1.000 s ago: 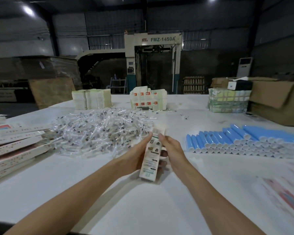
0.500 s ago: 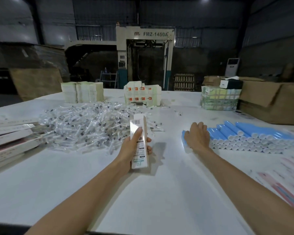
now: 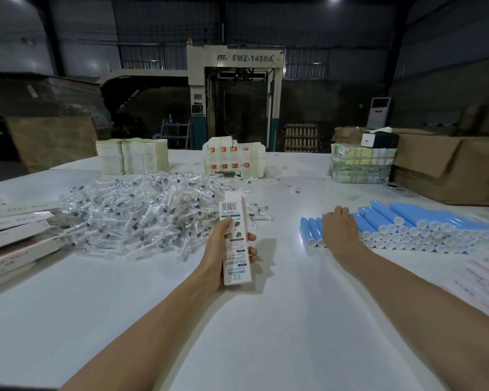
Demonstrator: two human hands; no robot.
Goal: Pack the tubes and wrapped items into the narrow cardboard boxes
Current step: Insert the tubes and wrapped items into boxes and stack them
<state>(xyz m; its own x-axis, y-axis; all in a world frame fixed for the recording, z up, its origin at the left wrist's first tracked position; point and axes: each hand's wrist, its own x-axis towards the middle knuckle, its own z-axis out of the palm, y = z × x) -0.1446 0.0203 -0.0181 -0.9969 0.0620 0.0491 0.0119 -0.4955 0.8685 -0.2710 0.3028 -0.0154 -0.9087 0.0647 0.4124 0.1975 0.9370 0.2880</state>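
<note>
at mid tabletop (image 3: 266, 328), one box (image 3: 235, 244): narrow, printed, gripped in the left hand (image 3: 219, 249), with the thumb laid up its left edge and the fingertips wrapped round its right edge. its long axis is pointed away from the person, barcoded end farthest. a flap seems raised there, so that end is judged to be the open one.

to the right of the box, well apart: tubes (image 3: 412, 224), blue with white ends, ranked side by side in stacked rows. their long axes run away and slightly leftward, with the white ends turned toward the person. the right hand (image 3: 340, 228) is laid palm down on the leftmost tubes, fingers bent over their far side. whether one is gripped cannot be told.

beyond and left of the box: wrapped items (image 3: 141, 213), a loose clear heap, nearer the occupied left hand.

at the far left edge: flat cartons (image 3: 14, 238), piled.

judgement: a tube is best drawn by the right hand, the nearer one, and carried leftward to the box's far mouth. the two axes lie roughly parallel, so little turning should be called for.
</note>
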